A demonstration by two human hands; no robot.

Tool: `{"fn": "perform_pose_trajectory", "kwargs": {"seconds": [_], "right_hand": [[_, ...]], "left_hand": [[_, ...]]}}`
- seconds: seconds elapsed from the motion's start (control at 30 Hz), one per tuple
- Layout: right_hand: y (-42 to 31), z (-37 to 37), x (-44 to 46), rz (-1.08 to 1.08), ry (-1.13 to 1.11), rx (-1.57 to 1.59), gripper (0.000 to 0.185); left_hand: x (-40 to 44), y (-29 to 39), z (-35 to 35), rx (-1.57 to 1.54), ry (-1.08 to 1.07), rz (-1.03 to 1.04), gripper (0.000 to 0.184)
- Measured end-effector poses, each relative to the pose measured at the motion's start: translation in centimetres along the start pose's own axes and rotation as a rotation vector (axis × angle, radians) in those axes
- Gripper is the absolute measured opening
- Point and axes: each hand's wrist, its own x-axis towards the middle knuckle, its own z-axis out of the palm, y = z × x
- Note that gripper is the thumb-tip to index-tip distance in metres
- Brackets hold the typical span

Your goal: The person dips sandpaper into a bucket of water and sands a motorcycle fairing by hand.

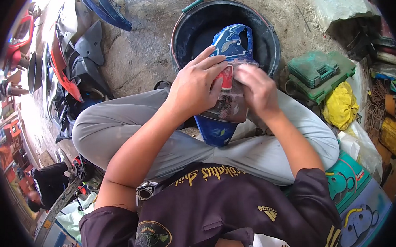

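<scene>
A blue plastic panel [232, 42] with pale worn patches lies lengthwise between my knees, its upper end over a black bucket [181, 49]. A brownish, partly see-through sheet with a red label [226, 77] covers its middle. The panel's blue lower end [215, 130] points toward my body. My left hand [196, 86] rests on the panel and sheet from the left, fingers spread. On the right side, my right hand [257, 88] is pressed against the panel's edge, its fingers bent and blurred; what they hold, if anything, is hidden.
Green tool cases [315, 70] and a yellow bag [340, 104] are at right. Dark and red panels [65, 67] lean at left. Another blue panel [107, 12] lies at the top. A person [50, 183] is at lower left.
</scene>
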Motion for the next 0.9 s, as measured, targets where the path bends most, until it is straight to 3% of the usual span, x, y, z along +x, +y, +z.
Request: {"fn": "perform_pose_trajectory", "kwargs": {"seconds": [0.07, 0.17, 0.3, 0.4, 0.57, 0.7, 0.83, 0.9], "right_hand": [[1.3, 0.3, 0.5, 0.075, 0.061, -0.004, 0.032], [-0.5, -0.4, 0.2, -0.063, -0.021, -0.04, 0.029], [2.5, 0.0, 0.3, 0.043, 0.016, -0.038, 0.038], [0.2, -0.2, 0.0, -0.086, -0.015, -0.06, 0.036], [2.3, -0.2, 0.8, 0.026, 0.021, -0.038, 0.037], [-1.0, -0.3, 0.0, -0.049, -0.037, -0.044, 0.032], [2.9, 0.3, 0.2, -0.003, 0.043, -0.072, 0.035], [-0.4, -0.1, 0.4, -0.036, 0.008, -0.045, 0.032]], "left_hand": [[0.1, 0.2, -0.1, -0.009, -0.008, -0.004, 0.041], [0.1, 0.0, -0.1, -0.033, -0.016, -0.025, 0.04], [0.1, 0.0, -0.2, -0.022, -0.027, -0.008, 0.04], [0.3, 0.0, -0.3, -0.02, -0.031, -0.006, 0.04], [0.1, -0.1, -0.2, -0.014, -0.034, 0.005, 0.04], [0.2, -0.1, -0.2, -0.008, -0.042, -0.008, 0.04], [0.1, 0.0, -0.2, -0.004, -0.046, -0.001, 0.04], [0.4, -0.1, -0.3, -0.009, -0.043, 0.008, 0.04]]}}
